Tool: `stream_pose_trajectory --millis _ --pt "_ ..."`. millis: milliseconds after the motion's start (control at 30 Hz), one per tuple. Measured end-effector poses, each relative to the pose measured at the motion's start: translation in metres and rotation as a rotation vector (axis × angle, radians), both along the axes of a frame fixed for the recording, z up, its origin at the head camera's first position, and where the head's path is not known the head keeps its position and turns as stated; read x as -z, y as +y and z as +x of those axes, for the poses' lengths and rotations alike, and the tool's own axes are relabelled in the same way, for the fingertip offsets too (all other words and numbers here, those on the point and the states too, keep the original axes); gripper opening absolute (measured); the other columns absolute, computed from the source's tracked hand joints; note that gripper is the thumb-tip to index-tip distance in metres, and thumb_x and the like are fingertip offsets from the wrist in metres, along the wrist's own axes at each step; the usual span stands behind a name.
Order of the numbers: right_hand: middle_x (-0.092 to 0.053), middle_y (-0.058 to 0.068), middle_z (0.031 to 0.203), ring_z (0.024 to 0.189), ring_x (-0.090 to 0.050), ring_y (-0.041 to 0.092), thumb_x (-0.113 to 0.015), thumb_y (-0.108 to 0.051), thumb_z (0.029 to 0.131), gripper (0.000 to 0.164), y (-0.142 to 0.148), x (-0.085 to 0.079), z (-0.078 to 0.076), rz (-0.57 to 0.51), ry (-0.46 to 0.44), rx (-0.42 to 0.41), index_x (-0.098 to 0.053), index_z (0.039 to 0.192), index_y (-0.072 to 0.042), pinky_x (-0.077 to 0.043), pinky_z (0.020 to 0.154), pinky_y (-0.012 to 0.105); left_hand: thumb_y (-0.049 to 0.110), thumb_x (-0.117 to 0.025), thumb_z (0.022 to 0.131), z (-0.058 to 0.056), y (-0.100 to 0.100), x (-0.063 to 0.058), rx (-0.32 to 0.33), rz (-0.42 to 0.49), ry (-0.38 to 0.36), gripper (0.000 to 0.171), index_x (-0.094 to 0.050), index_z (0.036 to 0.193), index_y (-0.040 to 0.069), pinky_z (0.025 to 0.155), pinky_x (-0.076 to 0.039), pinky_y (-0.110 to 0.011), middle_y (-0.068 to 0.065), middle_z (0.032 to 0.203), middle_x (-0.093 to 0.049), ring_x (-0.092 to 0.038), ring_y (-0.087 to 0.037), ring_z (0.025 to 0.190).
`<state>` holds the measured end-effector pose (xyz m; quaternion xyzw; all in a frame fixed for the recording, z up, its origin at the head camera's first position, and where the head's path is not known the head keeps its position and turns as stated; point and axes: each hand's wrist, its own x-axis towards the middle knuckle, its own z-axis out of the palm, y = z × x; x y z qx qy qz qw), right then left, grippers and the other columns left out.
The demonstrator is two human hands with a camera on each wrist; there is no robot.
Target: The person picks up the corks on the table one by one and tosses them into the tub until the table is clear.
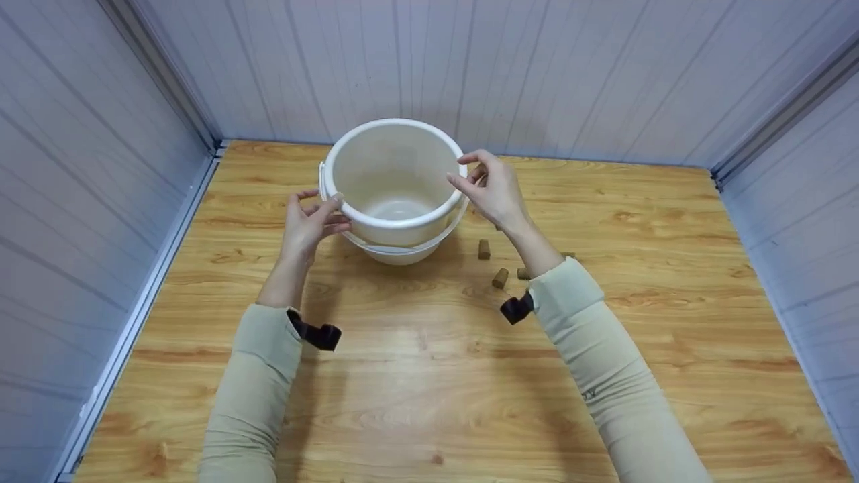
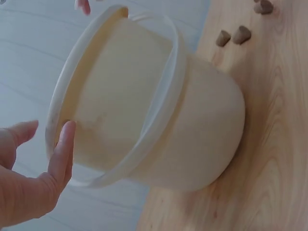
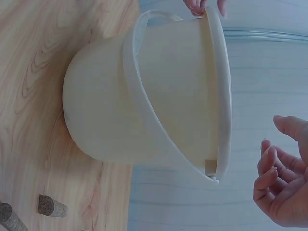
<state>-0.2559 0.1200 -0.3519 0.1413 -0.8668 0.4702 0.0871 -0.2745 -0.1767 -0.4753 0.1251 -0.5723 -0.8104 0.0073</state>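
Note:
A white plastic bucket (image 1: 396,238) stands upright on the wooden surface, its handle (image 1: 409,249) hanging down across the front. At the left front of the rim is my left hand (image 1: 307,225); in the left wrist view its straight fingers (image 2: 62,154) reach just under the rim, with the thumb held apart from it. My right hand (image 1: 495,191) hovers by the right side of the rim. The right wrist view shows a gap between that hand (image 3: 286,178) and the bucket, with thumb and loosely bent fingers holding nothing. The bucket's inside shows only bare wall and bottom.
Several brown corks lie to the right of the bucket, among them one standing cork (image 1: 484,249) and one tilted cork (image 1: 500,278); my right forearm partly covers others. Pale panel walls (image 1: 429,60) enclose the wooden surface (image 1: 416,389) at the back and both sides.

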Motion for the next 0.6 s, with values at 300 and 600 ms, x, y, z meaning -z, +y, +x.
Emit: stream_pose_trajectory --millis 300,600 --pt "-0.055 0.005 0.064 0.05 -0.046 0.009 -0.068 -0.018 0.079 0.032 0.024 0.014 0.019 -0.138 0.005 -0.03 -0.059 0.103 0.002 -0.038 0.041 0.015 0.004 -0.061 0.082 0.033 0.012 -0.091 0.076 0.023 -0.057 0.06 -0.024 0.13 0.003 0.064 -0.055 -0.029 -0.014 0.087 -0.054 -0.063 -0.02 0.064" --pt "-0.059 0.009 0.067 0.046 -0.047 0.008 -0.066 -0.02 0.08 0.031 0.052 0.036 0.043 -0.192 -0.026 -0.002 -0.059 0.104 0.0 -0.039 0.038 0.017 0.014 -0.054 0.088 0.008 0.006 -0.098 0.08 -0.138 -0.149 0.05 -0.03 0.132 0.007 0.048 -0.054 -0.024 -0.008 0.066 -0.055 -0.06 -0.015 0.048"
